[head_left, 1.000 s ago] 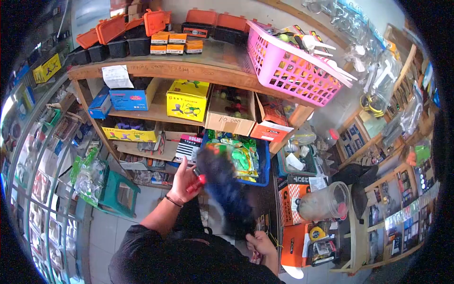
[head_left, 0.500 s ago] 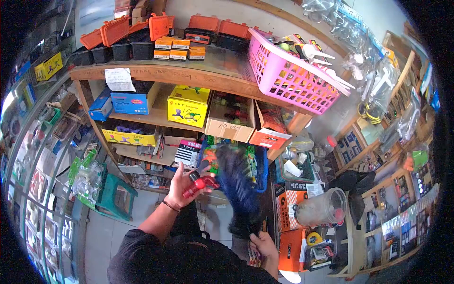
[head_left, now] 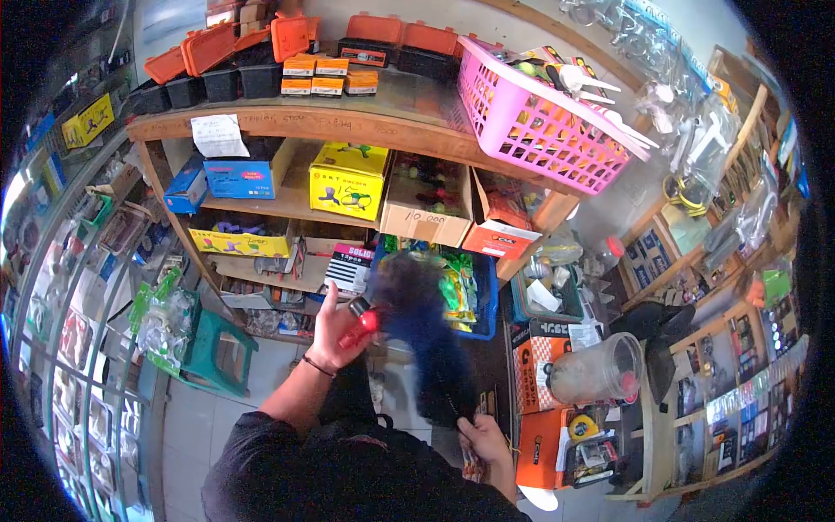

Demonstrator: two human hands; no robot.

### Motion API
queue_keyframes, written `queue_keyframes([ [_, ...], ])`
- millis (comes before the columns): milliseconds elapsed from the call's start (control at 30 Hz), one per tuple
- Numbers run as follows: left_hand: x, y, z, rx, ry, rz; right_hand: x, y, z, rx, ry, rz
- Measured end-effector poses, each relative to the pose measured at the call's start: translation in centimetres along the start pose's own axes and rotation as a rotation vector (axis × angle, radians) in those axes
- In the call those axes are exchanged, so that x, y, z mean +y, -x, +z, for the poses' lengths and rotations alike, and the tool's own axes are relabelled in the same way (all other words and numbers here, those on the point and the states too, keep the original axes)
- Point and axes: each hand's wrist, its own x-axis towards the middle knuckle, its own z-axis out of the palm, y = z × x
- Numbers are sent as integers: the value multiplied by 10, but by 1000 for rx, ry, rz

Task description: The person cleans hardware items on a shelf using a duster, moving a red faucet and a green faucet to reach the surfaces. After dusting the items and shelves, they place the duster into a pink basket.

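In my left hand (head_left: 329, 335), palm up, lies a small red bottle-like item (head_left: 361, 329) with a black end. The thumb points up and the fingers are partly hidden behind the item and the duster. My right hand (head_left: 487, 439), low and to the right, is closed round the lower end of a dark blue-black feather duster (head_left: 439, 361). Its fluffy head is smeared by motion and overlaps the far side of the red item. Just behind the duster is a blue crate (head_left: 487, 304) with green and yellow packets.
A wooden shelf (head_left: 348, 130) spans the front, holding orange-lidded boxes and a pink basket (head_left: 539, 130). Below are cartons, including a yellow box (head_left: 348, 187). To the right stand a clear plastic jar (head_left: 591, 370) and orange boxes (head_left: 541, 448). A green stool (head_left: 217, 348) is at left.
The duster's head has swung left, over the far side of the red item. My left hand has shifted slightly up with the item, while my right hand keeps its grip low down.
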Motion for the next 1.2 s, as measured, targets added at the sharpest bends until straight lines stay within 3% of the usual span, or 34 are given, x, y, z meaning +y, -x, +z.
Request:
queue_keyframes([
  [33,0,-1,-5,-77,18,-23,-5,4,-4,-61,65,176],
  [133,-3,-1,3,-108,-18,10,-24,14,-8,-187,298,18],
  [233,-3,0,5,-78,-41,1,-1,6,-10,-15,64,73],
  [267,-4,1,7,-16,-53,15,3,5,-14,-17,65,72],
  [367,-4,-1,7,-96,-80,-1,-12,11,-17,-168,266,164],
  [433,-6,-5,0,-221,-123,-19,-29,19,-4,-117,181,-50],
  [533,-7,-8,-10,-89,-73,-25,5,7,-2,-46,-11,90],
  [600,-4,-7,-9,-114,-20,-33,4,9,-1,-85,-7,218],
  [667,-1,-6,-5,-251,50,-46,-17,14,5,-290,148,138],
  [733,0,-1,-5,-243,-19,-53,-9,11,10,-272,76,67],
  [800,-3,-1,-2,-204,-77,42,-3,8,12,-128,-61,72],
  [833,-4,2,9,128,-131,185,-3,6,11,-125,-59,73],
  [867,-3,6,21,33,86,58,-3,3,9,-162,-119,113],
  [933,-5,9,13,17,128,90,-8,4,6,-195,-183,167],
  [1000,2,10,6,-135,40,32,-21,0,0,-286,178,-9],
  [1067,4,10,8,-195,-45,31,-16,-2,3,-180,182,-110],
  [1100,4,16,21,-3,210,38,-20,0,4,-145,79,14],
  [1133,4,15,7,38,46,84,-24,1,5,-108,-24,138],
  [1200,3,13,15,152,-60,193,-32,5,9,-161,50,96],
])
